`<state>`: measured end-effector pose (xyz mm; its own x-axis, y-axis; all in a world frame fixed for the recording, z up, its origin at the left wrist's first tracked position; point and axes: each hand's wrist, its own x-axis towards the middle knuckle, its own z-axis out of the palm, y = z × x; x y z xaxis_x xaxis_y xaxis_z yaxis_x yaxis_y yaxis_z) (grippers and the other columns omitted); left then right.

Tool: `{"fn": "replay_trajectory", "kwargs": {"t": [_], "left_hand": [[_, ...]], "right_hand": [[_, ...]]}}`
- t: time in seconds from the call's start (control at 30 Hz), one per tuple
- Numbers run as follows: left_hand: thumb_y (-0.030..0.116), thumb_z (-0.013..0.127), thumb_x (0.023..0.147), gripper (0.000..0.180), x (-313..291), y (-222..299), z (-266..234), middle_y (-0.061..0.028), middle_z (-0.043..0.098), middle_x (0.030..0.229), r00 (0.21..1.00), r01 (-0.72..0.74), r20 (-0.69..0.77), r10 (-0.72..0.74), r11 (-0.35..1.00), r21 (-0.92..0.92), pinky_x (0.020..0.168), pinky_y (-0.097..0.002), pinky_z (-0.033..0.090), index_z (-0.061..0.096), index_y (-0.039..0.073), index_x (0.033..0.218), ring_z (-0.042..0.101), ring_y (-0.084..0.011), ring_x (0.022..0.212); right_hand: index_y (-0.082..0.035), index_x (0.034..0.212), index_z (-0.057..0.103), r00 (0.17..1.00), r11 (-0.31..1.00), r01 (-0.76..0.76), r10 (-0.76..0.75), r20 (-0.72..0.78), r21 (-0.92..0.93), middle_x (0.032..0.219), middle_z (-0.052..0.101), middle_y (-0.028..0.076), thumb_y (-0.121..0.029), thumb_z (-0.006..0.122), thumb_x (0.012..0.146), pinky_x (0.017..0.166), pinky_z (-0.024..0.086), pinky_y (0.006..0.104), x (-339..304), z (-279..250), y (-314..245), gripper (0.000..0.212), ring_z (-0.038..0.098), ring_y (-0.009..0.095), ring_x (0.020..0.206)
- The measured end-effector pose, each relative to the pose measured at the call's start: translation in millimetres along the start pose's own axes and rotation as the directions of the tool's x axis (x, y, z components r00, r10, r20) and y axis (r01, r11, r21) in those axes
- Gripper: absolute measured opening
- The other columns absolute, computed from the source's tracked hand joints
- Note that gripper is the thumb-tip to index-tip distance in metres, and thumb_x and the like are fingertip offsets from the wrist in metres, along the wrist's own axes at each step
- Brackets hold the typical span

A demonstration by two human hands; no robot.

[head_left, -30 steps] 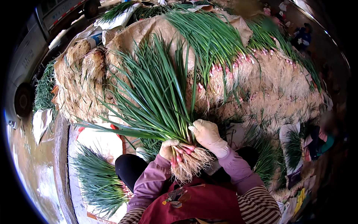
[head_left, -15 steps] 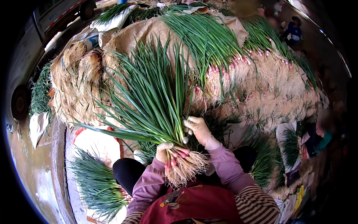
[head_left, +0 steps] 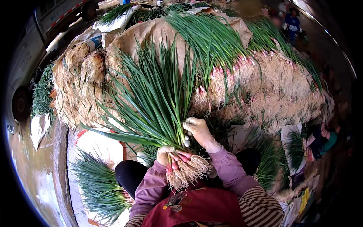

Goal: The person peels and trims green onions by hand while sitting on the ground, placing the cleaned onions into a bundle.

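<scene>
A big bunch of spring onions [head_left: 158,94] is in front of me, its green leaves fanned away and its pink bulbs [head_left: 177,158] and pale roots [head_left: 189,171] towards my body. My left hand [head_left: 164,154], in a pale glove, is wrapped round the bunch just above the bulbs, with the thumb on top. My right hand [head_left: 197,130], gloved too, has its curled fingers against the right side of the stalks, a little farther up. Its fingertips are partly hidden among the stalks.
Beyond lies a long heap of spring onions [head_left: 264,81], roots facing me, partly covered by brown sacking [head_left: 145,32]. A smaller pile [head_left: 100,185] rests on white sheeting [head_left: 99,145] at left. A vehicle wheel [head_left: 20,104] stands far left; a person in blue [head_left: 292,23] is at far right.
My right hand has shifted slightly left along the stalks. The bunch stays in my left hand almost unmoved. The person in blue at the back has moved a little left and stands taller.
</scene>
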<state>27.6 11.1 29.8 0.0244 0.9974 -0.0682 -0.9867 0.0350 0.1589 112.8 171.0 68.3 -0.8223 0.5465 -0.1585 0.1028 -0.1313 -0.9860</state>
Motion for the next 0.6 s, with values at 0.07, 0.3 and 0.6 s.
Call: {"fn": "replay_trajectory", "kwargs": {"t": [0.07, 0.3, 0.6], "left_hand": [[0.01, 0.05, 0.076, 0.062, -3, 3, -16, -0.0417, 0.05, 0.101, 0.996, 0.011, 0.086, -0.01, 1.0, -0.016, 0.044, -0.0431, 0.057, 0.023, -0.014, 0.125, 0.063, -0.0437, 0.075], [0.003, 0.052, 0.07, 0.064, 1, 0, -29, -0.0463, 0.039, 0.11, 0.882, -0.088, 0.463, 0.09, 0.996, -0.027, 0.057, -0.0501, 0.056, 0.023, -0.006, 0.126, 0.053, -0.0515, 0.097], [0.015, 0.06, 0.059, 0.066, 10, -6, -13, -0.0239, 0.056, 0.102, 0.928, -0.372, 0.047, 0.369, 0.915, 0.159, 0.074, -0.0434, 0.055, 0.041, -0.008, 0.118, 0.058, -0.039, 0.095]], "right_hand": [[-0.001, 0.084, 0.063, 0.997, 0.996, -0.008, 0.015, 0.072, -0.093, 0.07, 0.059, -0.001, -0.015, 0.058, 0.086, 0.056, 0.039, 0.0222, -1, -9, 5, 0.015, 0.048, 0.007, 0.06], [0.0, 0.106, 0.057, 0.77, 0.69, 0.166, -0.537, -0.344, -0.705, 0.095, 0.062, 0.015, -0.025, 0.064, 0.081, 0.07, 0.047, 0.0298, 31, -84, 2, 0.036, 0.059, 0.022, 0.08], [-0.004, 0.09, 0.058, 0.86, 0.313, 0.145, -0.509, -0.037, -0.939, 0.079, 0.059, 0.013, -0.01, 0.056, 0.076, 0.064, 0.047, 0.0398, 24, -89, 20, 0.016, 0.058, 0.033, 0.073]]}}
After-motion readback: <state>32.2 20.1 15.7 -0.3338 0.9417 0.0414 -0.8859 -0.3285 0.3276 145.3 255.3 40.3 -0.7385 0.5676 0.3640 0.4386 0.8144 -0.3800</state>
